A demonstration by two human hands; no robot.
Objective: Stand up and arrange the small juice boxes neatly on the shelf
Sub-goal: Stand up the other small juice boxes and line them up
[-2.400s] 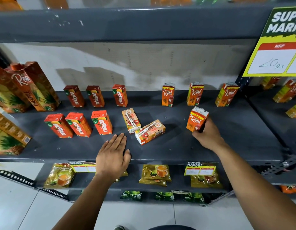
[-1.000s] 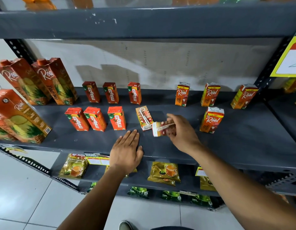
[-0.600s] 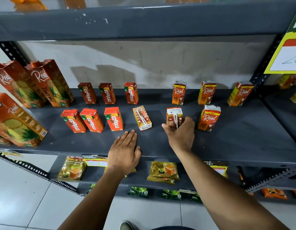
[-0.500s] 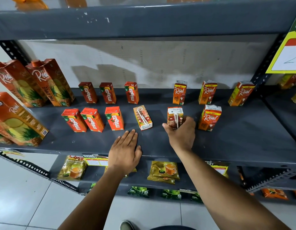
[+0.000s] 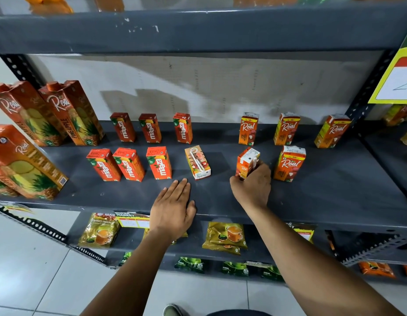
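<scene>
My right hand (image 5: 251,185) grips a small orange Real juice box (image 5: 245,164), upright on the grey shelf (image 5: 334,190) and turned side-on. To its right stands another small Real box (image 5: 289,163). One small Real box (image 5: 198,161) lies flat on its back, straw side up, just beyond my left hand (image 5: 172,207). That hand rests flat, fingers spread, on the shelf's front edge. Three small Real boxes (image 5: 287,128) stand along the back right. Several red Maaza boxes (image 5: 129,164) stand in two rows at the left.
Tall Real pineapple cartons (image 5: 72,112) stand at the far left. A yellow price sign (image 5: 396,83) hangs at the upper right. Tea packets (image 5: 227,237) lie on the lower shelf. A perforated upright (image 5: 362,99) bounds the shelf at the right.
My right hand left one box standing at the right, picked up a lying box, stood it upright in the front row and has now turned it. My left hand stayed put.
</scene>
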